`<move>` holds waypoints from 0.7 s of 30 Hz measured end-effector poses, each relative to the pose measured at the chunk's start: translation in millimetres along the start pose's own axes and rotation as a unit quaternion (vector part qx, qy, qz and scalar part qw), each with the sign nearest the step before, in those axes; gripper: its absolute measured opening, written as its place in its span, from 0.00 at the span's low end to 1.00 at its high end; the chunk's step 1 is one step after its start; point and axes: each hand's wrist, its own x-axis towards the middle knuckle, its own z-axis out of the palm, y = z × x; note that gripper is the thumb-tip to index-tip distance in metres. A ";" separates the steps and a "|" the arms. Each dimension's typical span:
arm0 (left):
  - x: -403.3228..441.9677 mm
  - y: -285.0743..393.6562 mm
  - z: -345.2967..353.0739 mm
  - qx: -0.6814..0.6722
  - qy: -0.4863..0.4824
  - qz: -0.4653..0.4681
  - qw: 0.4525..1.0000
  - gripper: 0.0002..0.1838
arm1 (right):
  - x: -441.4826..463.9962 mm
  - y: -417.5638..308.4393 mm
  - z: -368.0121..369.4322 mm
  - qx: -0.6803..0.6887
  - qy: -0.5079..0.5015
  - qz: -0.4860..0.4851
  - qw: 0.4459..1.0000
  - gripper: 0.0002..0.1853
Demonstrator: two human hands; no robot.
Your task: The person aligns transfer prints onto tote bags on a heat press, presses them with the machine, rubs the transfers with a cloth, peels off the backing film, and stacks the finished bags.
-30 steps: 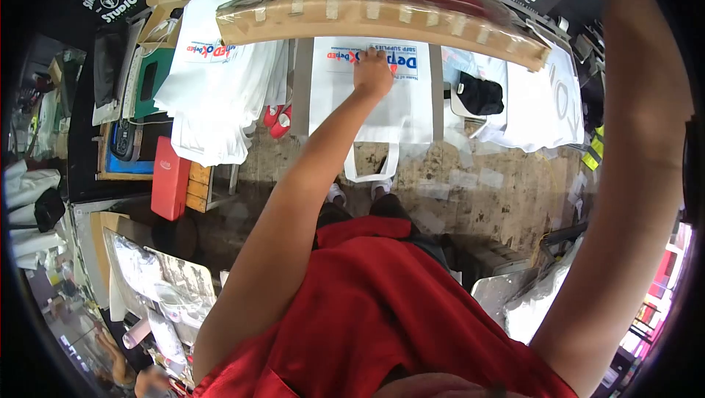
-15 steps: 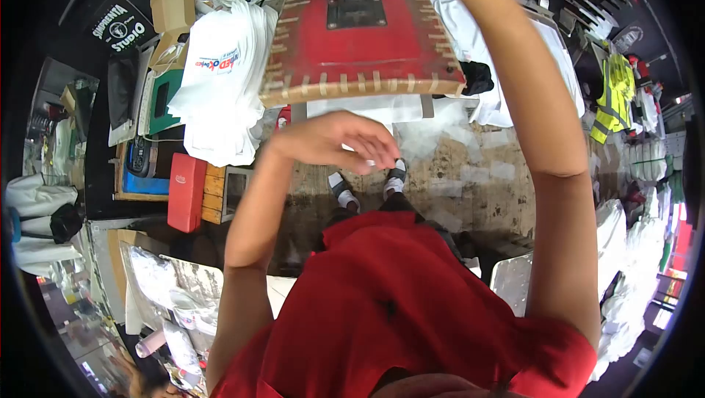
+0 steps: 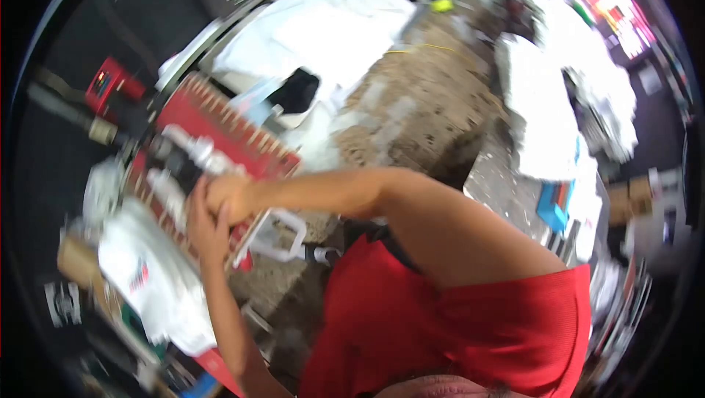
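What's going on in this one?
A person in red has the left hand and right hand together over a red, tape-edged frame; blur hides what they grip. A white handle sticks out past its edge. Beside it lies a pile of white printed bags.

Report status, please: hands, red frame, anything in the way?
Left hand and right hand together over red frame. Grip unclear, blurred. White handle sticks out past its edge; no obstruction visible.

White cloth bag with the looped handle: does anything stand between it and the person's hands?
Yes: the red frame with tape strips along its edges covers the bag, leaving its looped handle showing. Left hand and right hand are above.
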 end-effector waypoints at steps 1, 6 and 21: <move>5.8 -6.5 5.2 -0.019 0.048 0.058 0.997 0.35 | 7.2 7.2 8.9 -0.006 0.075 -0.037 0.996 0.14; 16.0 18.1 -5.5 0.020 0.008 0.049 0.999 0.39 | 8.4 12.0 22.6 -0.012 0.063 -0.033 0.997 0.15; 11.2 -55.0 55.5 0.032 0.029 0.038 0.998 0.48 | 7.6 63.7 87.1 0.015 0.139 -0.051 0.989 0.24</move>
